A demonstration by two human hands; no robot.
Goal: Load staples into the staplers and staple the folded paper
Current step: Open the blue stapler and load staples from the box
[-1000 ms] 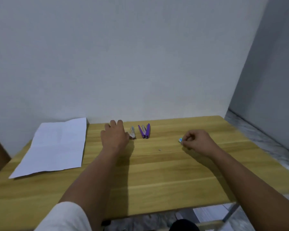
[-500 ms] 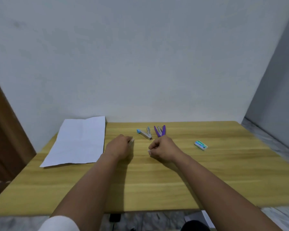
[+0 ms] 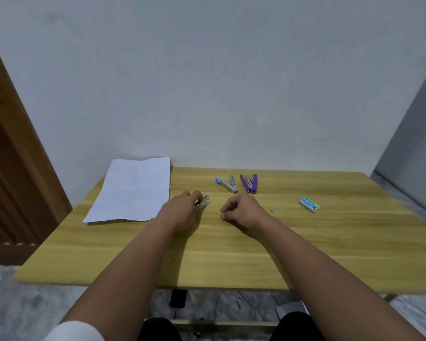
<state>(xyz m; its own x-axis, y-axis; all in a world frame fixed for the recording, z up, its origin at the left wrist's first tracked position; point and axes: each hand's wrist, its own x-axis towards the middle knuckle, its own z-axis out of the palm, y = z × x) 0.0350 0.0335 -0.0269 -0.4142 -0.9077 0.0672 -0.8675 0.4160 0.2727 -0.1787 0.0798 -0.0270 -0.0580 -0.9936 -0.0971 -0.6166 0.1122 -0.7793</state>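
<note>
My left hand [image 3: 182, 209] grips a small metal stapler [image 3: 202, 202] that lies on the wooden table [image 3: 231, 254]. To its right, my right hand [image 3: 241, 210] pinches a small strip of staples [image 3: 222, 213] just above the tabletop. Behind the hands, a blue stapler [image 3: 226, 184] and a purple stapler [image 3: 249, 183] both lie flipped open. The creased white paper [image 3: 133, 190] lies flat at the table's left rear. A green staple box [image 3: 309, 204] sits to the right, with a loose bit of staples [image 3: 272, 210] close by.
A white wall stands right behind the table. At the left is a brown wooden door [image 3: 8, 168]. Grey marbled floor [image 3: 22, 303] shows below the table's near edge.
My right hand came from the staple box to the table's middle, carrying staples. My left hand drew a small stapler back from the row. The camera turned left.
</note>
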